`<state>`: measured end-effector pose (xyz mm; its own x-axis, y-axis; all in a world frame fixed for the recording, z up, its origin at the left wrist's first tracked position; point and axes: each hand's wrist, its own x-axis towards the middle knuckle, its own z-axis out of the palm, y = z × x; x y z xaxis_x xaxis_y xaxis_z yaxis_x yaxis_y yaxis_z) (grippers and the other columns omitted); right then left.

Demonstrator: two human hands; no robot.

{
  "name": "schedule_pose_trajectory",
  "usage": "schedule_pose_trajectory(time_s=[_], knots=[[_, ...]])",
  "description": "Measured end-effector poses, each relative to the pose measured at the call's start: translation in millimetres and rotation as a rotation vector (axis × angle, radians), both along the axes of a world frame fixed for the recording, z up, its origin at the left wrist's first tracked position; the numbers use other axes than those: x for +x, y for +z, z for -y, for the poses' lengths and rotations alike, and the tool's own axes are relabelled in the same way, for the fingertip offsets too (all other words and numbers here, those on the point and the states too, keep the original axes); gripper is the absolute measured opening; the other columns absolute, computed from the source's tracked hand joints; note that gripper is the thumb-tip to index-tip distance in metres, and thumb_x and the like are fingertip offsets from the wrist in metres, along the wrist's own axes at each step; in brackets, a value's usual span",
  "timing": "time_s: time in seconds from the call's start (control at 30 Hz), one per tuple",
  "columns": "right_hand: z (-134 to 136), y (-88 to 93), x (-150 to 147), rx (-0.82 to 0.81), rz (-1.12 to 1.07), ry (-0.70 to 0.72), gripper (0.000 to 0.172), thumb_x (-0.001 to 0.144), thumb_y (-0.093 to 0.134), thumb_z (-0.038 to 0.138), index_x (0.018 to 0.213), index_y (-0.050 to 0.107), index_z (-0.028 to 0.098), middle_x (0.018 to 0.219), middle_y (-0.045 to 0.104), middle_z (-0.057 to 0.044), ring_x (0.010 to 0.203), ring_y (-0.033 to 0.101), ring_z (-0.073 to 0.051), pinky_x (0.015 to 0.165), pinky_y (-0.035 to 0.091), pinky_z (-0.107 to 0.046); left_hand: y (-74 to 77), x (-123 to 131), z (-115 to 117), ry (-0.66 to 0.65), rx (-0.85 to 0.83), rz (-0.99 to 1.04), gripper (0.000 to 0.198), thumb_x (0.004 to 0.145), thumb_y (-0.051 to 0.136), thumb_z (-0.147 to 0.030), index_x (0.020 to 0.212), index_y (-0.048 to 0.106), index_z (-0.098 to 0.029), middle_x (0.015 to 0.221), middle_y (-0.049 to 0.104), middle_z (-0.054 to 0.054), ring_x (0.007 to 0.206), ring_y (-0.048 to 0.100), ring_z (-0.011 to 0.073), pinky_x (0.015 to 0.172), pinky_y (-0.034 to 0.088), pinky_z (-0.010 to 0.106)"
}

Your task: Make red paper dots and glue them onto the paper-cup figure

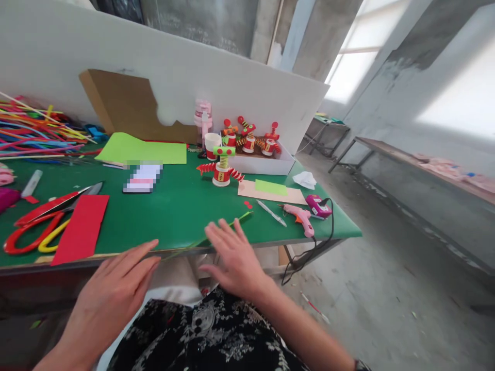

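A thin green strip (pixel 197 242), perhaps a pipe cleaner, lies slantwise at the front edge of the green table (pixel 178 206). My right hand (pixel 232 252) rests over its right part, fingers spread and palm down. At the strip's left end is my left hand (pixel 116 283), with fingers stretched out and the thumb close to the strip; whether it touches cannot be made out. Beyond my hands stands a paper-cup figure (pixel 221 174) with red folded arms and a green head. Two small red pieces (pixel 248 205) lie near the strip's right tip.
Scissors (pixel 34 216) and red paper (pixel 83 226) lie at the left, a phone (pixel 143 178) farther back. A white box (pixel 263 165) holds several similar figures. A pen (pixel 271 213) and a pink glue gun (pixel 300 216) with a cord are at the right.
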<state>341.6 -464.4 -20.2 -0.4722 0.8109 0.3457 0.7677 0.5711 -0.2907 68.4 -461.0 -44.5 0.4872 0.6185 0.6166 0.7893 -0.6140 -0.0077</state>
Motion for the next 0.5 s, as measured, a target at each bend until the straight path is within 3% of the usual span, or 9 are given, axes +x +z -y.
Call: schedule_pose_trajectory(time_s=[0.1,0.2,0.27,0.33,0.4,0.5], knots=[[-6,15.4,-26,-0.050,0.011,0.176,0.057,0.096,0.057,0.035,0.148,0.044,0.019,0.132,0.067,-0.010,0.135,0.050,-0.024,0.125,0.006,-0.050,24.6,3,7,-0.044,-0.182,0.193,0.034,0.096,0.041,-0.040,0.091,0.073,-0.027,0.092,0.079,0.000,0.078,0.073,0.0185,0.075,0.053,0.029],[-23,29.9,-31,-0.160,-0.022,0.239,0.030,0.093,0.058,0.023,0.122,0.069,0.025,0.099,0.077,-0.002,0.100,0.069,-0.019,0.122,0.019,-0.047,51.6,-6,7,0.002,-0.425,0.387,0.030,0.086,0.054,-0.053,0.083,0.074,-0.032,0.079,0.078,-0.005,0.063,0.070,0.0159,0.058,0.053,0.023],[-32,37.7,-24,-0.299,-0.106,0.299,0.019,0.092,0.059,0.020,0.096,0.076,0.026,0.084,0.077,0.003,0.084,0.069,-0.016,0.110,0.037,-0.039,65.0,-14,4,0.088,-0.621,0.530,0.030,0.075,0.062,-0.058,0.072,0.074,-0.030,0.067,0.073,-0.003,0.055,0.066,0.0163,0.051,0.052,0.024],[-36,43.1,-13,-0.477,-0.199,0.333,0.020,0.090,0.062,0.023,0.076,0.076,0.023,0.072,0.074,0.003,0.069,0.064,-0.014,0.082,0.048,-0.028,71.5,-19,2,0.174,-0.804,0.745,0.032,0.064,0.070,-0.058,0.066,0.071,-0.026,0.058,0.067,-0.002,0.050,0.061,0.0157,0.047,0.050,0.024],[-35,45.8,2,-0.641,-0.286,0.322,0.023,0.087,0.064,0.027,0.068,0.075,0.020,0.063,0.070,0.004,0.057,0.056,-0.011,0.063,0.042,-0.023,72.3,-20,0,0.240,-0.932,0.996,0.033,0.055,0.078,-0.054,0.067,0.070,-0.023,0.056,0.062,-0.002,0.049,0.057,0.0140,0.044,0.048,0.023],[-30,45.3,26,-0.883,-0.415,0.268,0.023,0.082,0.068,0.037,0.071,0.075,0.017,0.064,0.071,0.002,0.058,0.056,-0.011,0.059,0.037,-0.022,69.5,-18,-2,0.316,-1.030,1.267,0.039,0.040,0.087,-0.044,0.065,0.069,-0.020,0.055,0.057,-0.004,0.048,0.052,0.0105,0.041,0.044,0.020]])
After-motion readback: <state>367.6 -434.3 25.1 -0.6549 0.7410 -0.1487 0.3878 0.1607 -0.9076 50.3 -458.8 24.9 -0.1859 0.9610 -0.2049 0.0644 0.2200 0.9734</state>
